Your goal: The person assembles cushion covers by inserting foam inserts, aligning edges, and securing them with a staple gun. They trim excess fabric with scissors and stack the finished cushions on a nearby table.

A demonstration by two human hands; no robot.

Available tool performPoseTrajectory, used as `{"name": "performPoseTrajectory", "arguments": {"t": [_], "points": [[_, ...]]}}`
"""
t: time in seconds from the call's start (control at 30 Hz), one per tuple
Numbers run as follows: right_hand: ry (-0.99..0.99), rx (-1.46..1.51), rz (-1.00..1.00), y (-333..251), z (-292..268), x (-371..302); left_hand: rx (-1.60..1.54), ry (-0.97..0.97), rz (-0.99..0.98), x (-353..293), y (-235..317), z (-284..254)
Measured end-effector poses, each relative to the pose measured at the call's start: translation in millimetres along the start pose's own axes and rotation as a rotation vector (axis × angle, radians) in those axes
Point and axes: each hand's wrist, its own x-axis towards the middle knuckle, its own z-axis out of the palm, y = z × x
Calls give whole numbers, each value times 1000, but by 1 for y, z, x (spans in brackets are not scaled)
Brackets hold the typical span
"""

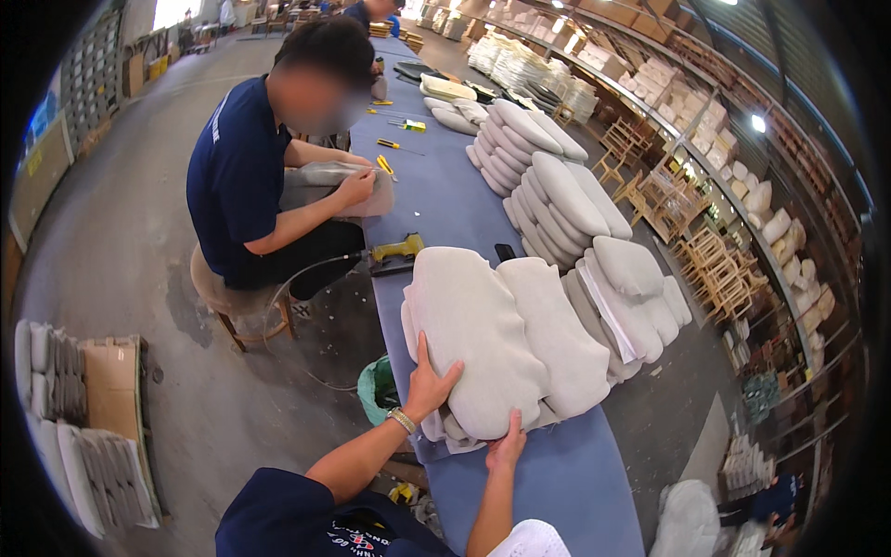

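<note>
A pale grey fabric-covered cushion (476, 334) lies on top of a stack at the near part of the blue table. My left hand (431, 382), with a watch on its wrist, grips the cushion's left edge, thumb on the upper face. At the near edge my right hand (507, 446) holds the same cushion, thumb up and other fingers mostly hidden underneath. Touching its right side is a second pale cushion (557, 343) with a wavy edge. More cushion layers show below my hands.
A yellow staple gun (399, 249) with a hose lies beyond the cushion on the blue table (436, 209). Stacked cushions (566, 200) line the right side. Across to the left, a co-worker (243, 176) sits handling a cushion. A green bag (375, 390) hangs by the table's left edge.
</note>
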Motion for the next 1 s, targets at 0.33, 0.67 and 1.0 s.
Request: {"name": "performPoseTrajectory", "arguments": {"t": [0.33, 0.67, 1.0], "points": [[-53, 147, -42, -19, -5, 13, 148, -253, -139, 11, -11, -54], [44, -59, 78, 49, -100, -98, 289, -284, -761, -187, -208, -252], [404, 455, 399, 261, -149, -313, 5, -527, -434, -61, -97, -170]]}}
